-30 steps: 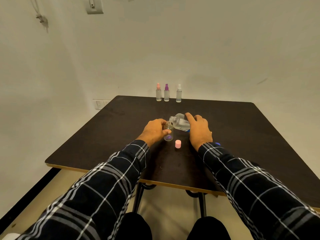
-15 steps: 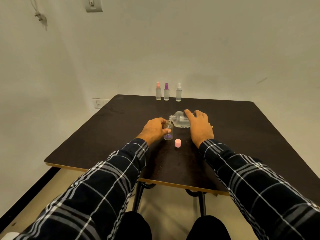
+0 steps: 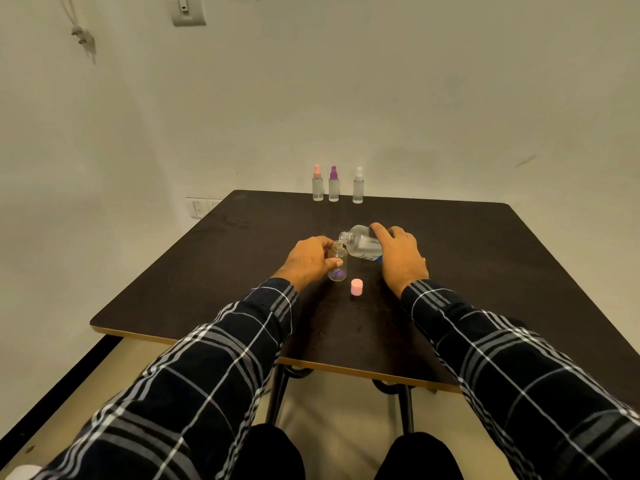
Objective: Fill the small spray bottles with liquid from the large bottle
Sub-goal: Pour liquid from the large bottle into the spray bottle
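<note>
At the far edge of the dark table [image 3: 485, 271], well apart from the hands, three spray bottles stand upright in a row before the wall. The pink-top bottle [image 3: 317, 187] and purple-top bottle [image 3: 333, 187] are just beside each other, and the white-top bottle [image 3: 358, 188] is a little to their right. A pink cap [image 3: 356, 287] stands on the table nearer the person, between the two wrists and touching neither. At mid-table the left hand [image 3: 308, 259] grips the small bottle [image 3: 337, 261] from its left side, thumb across the front and fingers curled behind. The bottle is upright, its neck open. The right hand [image 3: 401, 258] holds the large bottle [image 3: 360, 242] by its base end, tipped almost level, with its mouth pointing left just above the small bottle's neck. Both bottles are clear. The large one bears a label with a blue edge beside the palm. A purple shape shows through the small bottle's lower part, but I cannot tell what it is. Whether liquid is running cannot be told.
</note>
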### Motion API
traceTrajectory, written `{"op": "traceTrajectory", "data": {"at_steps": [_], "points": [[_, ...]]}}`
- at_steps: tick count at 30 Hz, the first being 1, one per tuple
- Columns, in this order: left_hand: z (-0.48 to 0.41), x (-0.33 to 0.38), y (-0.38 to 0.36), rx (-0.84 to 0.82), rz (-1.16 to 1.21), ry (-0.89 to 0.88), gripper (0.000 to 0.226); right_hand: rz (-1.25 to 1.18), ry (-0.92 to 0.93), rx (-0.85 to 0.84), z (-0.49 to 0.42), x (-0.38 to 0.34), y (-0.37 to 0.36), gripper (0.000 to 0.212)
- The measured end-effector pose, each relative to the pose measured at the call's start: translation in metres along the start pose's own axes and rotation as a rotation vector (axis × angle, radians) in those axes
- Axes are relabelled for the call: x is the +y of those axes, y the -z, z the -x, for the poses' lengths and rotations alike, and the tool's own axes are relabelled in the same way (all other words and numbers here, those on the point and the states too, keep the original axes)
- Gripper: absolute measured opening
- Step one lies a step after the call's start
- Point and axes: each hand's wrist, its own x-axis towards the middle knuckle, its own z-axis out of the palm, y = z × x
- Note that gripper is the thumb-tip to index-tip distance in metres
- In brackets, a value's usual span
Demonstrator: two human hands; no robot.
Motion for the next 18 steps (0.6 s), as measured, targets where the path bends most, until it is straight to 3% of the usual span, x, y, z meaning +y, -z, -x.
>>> {"op": "traceTrajectory", "data": {"at_steps": [18], "points": [[0.0008, 0.0014, 0.0012, -0.012, 0.01, 0.009, 0.045, -0.044, 0.044, -0.039, -0.0053, 0.0053, -0.0012, 0.062]]}}
